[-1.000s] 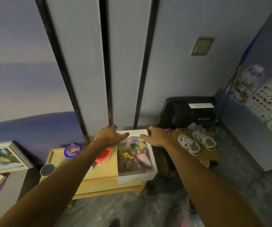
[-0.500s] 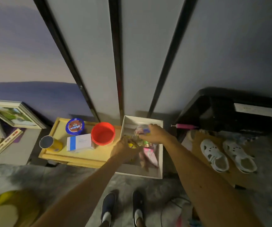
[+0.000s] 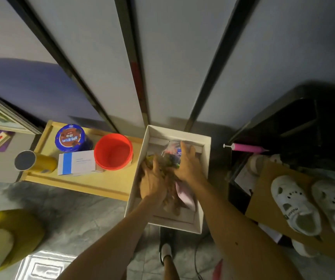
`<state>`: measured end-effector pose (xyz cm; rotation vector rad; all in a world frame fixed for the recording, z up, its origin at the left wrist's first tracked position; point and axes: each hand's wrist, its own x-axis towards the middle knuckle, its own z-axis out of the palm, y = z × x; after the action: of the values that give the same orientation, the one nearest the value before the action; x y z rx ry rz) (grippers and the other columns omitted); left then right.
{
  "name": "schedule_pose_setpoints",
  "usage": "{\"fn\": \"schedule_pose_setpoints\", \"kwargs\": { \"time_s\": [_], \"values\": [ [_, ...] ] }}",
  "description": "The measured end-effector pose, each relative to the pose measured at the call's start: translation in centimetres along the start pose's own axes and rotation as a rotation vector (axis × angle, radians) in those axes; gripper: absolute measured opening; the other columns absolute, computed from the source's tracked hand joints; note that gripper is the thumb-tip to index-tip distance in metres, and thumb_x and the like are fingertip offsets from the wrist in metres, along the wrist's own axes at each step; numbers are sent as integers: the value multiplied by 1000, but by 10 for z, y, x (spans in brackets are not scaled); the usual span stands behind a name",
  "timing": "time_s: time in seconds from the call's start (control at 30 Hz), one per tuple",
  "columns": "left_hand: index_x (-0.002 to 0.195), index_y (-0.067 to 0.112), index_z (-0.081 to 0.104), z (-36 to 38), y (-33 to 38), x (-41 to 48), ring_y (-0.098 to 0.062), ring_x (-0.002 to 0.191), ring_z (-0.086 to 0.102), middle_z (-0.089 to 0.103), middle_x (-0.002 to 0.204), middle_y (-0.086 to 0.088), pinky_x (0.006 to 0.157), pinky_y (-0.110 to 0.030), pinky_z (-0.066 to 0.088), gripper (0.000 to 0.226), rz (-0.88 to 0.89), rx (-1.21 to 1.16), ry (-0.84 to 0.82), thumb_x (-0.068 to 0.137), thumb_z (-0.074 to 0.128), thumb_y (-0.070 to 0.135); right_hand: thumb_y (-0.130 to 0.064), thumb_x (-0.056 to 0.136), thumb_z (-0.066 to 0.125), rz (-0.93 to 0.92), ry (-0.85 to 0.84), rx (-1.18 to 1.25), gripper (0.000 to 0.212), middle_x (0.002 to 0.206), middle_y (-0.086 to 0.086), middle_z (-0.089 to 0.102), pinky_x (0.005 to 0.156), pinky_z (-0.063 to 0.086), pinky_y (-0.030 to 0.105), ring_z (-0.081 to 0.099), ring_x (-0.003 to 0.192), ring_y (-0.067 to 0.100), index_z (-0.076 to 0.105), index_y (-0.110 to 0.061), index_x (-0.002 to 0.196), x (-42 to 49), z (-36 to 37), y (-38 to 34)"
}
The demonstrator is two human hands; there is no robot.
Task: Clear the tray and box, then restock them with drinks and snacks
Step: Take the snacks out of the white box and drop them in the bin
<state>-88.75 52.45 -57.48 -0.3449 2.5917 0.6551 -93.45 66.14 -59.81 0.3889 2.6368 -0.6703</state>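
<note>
Both hands are down in the box (image 3: 179,132) right now! It's a white, open-topped box at the right end of the tray (image 3: 94,183), its left wall over the tray's right edge. Whether it rests on the tray, I cannot tell.

The left hand (image 3: 153,184) is at the box's left wall, back up, fingers buried in a heap of snack packets (image 3: 169,161). With the fingers hidden and the picture blurred, I cannot tell if it grips anything. The right hand (image 3: 189,165) is at the far right of the heap, fingers fairly straight and spread, pressed against a clear packet (image 3: 172,147), not curled round it. A pink packet (image 3: 184,196) lies between the two wrists, toward the near wall.

On the tray, four things. A blue tub (image 3: 70,138) stands at the far edge. A red cup (image 3: 113,151) is just beside the box, open and showing nothing inside. A white carton (image 3: 76,162) with a blue stripe lies in the middle, touching the cup. A yellow can (image 3: 34,163) stands at the left edge.

Off to the right, white clogs (image 3: 295,207) sit on cardboard (image 3: 267,190).
</note>
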Motion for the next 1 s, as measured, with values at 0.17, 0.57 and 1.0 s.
{"fn": "schedule_pose_setpoints", "kwargs": {
  "time_s": [0.17, 0.57, 1.0],
  "values": [
    [142, 34, 48, -7, 6, 4, -44, 100, 66, 43, 135, -12, 79, -46, 53, 49, 19, -21, 49, 96, 61, 23, -31, 92, 82, -21, 63, -33, 79, 143, 9, 50, 88, 59, 42, 63, 116, 33, 35, -29, 156, -3, -8, 2],
    [116, 33, 77, -73, 11, -12, -42, 92, 70, 62, 112, -10, 77, -44, 58, 44, 169, -245, 138, 81, 71, 7, -36, 91, 83, -105, 232, 156, 50, 120, 6, 70, 80, 54, 31, 69, 106, 25, 61, -21, 133, -43, -90, -20],
    [116, 31, 74, -247, 48, -52, -25, 90, 69, 65, 112, 1, 84, -45, 63, 31, 412, -392, 378, 90, 76, 14, -32, 85, 90, -308, 426, 424, 49, 105, -8, 72, 75, 60, 34, 71, 93, 17, 66, -23, 127, -97, -243, -96]
  ]
}}
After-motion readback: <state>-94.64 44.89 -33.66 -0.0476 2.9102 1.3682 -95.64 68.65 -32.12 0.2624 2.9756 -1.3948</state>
